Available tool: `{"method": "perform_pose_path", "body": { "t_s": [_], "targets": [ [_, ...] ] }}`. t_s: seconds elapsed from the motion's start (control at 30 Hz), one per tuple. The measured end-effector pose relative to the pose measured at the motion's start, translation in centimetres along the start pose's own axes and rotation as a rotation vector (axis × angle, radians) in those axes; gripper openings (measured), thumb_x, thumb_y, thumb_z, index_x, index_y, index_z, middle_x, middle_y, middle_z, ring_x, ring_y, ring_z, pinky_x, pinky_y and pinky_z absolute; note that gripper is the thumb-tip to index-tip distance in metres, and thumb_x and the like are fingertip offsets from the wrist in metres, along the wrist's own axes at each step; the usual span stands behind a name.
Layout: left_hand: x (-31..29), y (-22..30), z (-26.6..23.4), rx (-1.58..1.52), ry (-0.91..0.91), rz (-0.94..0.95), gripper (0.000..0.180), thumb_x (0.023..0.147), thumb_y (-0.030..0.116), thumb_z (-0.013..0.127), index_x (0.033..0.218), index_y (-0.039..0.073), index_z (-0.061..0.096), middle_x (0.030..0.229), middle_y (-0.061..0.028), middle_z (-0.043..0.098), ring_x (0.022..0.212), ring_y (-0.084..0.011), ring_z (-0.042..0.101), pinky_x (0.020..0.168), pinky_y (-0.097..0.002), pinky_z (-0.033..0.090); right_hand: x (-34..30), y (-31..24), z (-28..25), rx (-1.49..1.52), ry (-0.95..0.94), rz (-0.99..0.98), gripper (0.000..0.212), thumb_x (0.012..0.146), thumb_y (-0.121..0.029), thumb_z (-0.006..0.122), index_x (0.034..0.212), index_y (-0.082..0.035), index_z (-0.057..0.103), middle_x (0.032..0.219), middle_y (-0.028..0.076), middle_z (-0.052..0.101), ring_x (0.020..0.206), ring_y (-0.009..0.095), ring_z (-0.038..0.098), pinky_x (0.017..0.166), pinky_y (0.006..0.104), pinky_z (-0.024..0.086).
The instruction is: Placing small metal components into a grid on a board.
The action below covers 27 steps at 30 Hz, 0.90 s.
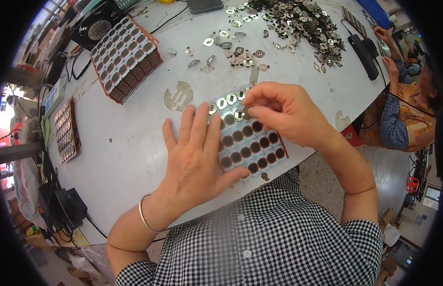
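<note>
A panel of small circuit boards (250, 148) with rows of dark round spots lies in front of me on the table. Shiny round metal clips (222, 103) sit on the spots of its far row, and one more (239, 115) sits in the second row. My left hand (190, 155) rests flat with fingers spread, covering the panel's left side. Over the panel's far right part, my right hand (288, 112) has thumb and forefinger pinched together on a small metal clip, mostly hidden by the fingertips.
A big heap of metal clips (305, 28) lies at the back right, with loose ones scattered toward me. At the back left stands a stack of panels (126, 57); a filled panel (67, 131) lies far left. A black device (363, 55) and another person's hands (388, 66) are at right.
</note>
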<state>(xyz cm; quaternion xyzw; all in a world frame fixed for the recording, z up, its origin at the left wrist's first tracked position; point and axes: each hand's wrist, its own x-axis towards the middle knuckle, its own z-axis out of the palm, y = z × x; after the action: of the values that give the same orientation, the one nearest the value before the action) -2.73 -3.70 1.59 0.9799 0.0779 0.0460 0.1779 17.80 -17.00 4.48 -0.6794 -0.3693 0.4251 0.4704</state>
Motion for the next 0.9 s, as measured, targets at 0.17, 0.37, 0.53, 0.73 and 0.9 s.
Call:
{"method": "perform_pose_path", "body": {
  "t_s": [0.17,0.37,0.53,0.73,0.9],
  "targets": [
    [0.1,-0.5,0.2,-0.006,0.055,-0.022,0.104,0.075,0.053,0.083,0.148,-0.009,0.042,0.155,-0.0321,0.039,0.146,-0.0513,0.032,0.113,-0.0718,0.016,0.5,0.4,2.0,-0.207,0.049,-0.076,0.007,0.094,-0.002,0.067,0.101,0.001,0.068,0.077,-0.002,0.065,0.066,0.003,0.056,0.060,0.0206,0.047],
    [0.1,-0.5,0.3,-0.005,0.069,-0.028,0.105,0.074,0.052,0.084,0.149,-0.010,0.042,0.155,-0.0318,0.039,0.147,-0.0500,0.034,0.113,-0.0722,0.016,1.1,1.0,3.1,-0.367,0.096,-0.175,0.007,0.093,-0.002,0.066,0.099,0.001,0.066,0.075,0.002,0.064,0.065,0.006,0.057,0.058,0.0231,0.047],
    [0.2,-0.5,0.3,-0.028,0.075,-0.025,0.105,0.074,0.051,0.085,0.149,-0.010,0.042,0.155,-0.0317,0.039,0.146,-0.0496,0.035,0.113,-0.0725,0.017,1.1,1.3,3.6,-0.496,0.153,-0.280,0.006,0.093,-0.003,0.067,0.096,0.001,0.065,0.075,0.007,0.065,0.064,0.011,0.060,0.059,0.0269,0.049],
    [0.1,-0.5,0.6,-0.014,0.089,-0.020,0.106,0.074,0.051,0.084,0.148,-0.011,0.041,0.154,-0.0320,0.039,0.146,-0.0491,0.036,0.112,-0.0727,0.017,1.1,1.3,3.7,-0.565,0.156,-0.316,0.007,0.091,-0.004,0.069,0.096,0.000,0.066,0.079,0.008,0.066,0.069,0.017,0.064,0.062,0.0302,0.051],
    [0.1,-0.4,0.5,-0.010,0.088,-0.029,0.106,0.075,0.053,0.083,0.148,-0.011,0.041,0.154,-0.0322,0.039,0.146,-0.0485,0.036,0.112,-0.0728,0.017,0.9,2.2,3.9,-0.690,0.273,-0.474,0.012,0.089,-0.005,0.074,0.100,-0.003,0.071,0.087,0.008,0.066,0.071,0.022,0.065,0.064,0.0328,0.053]
  ]
}}
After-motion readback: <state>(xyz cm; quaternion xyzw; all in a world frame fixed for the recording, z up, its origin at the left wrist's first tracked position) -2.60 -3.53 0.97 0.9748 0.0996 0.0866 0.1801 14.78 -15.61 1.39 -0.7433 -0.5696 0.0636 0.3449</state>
